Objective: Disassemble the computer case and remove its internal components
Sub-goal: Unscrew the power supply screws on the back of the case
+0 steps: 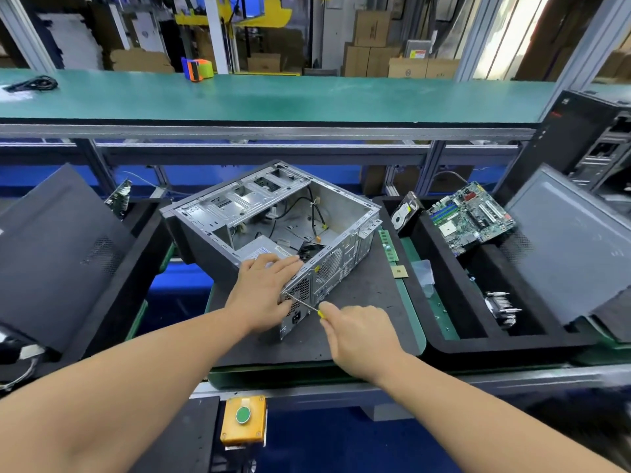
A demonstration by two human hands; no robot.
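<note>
A: Nearest us sits the yellow button box (243, 419), below both wrists. Above it our right hand (358, 336) grips the screwdriver (302, 303).

B: And the left hand (264, 295)?

A: It lies flat, fingers straight, bracing the computer case (273, 227) just ahead of us on the counter (358, 288).

B: Which way does the shaft run?

A: Up and leftward from our right hand, its tip at the rear panel's near corner, beside the power supply (263, 249). We judge a screw comes next.
</note>
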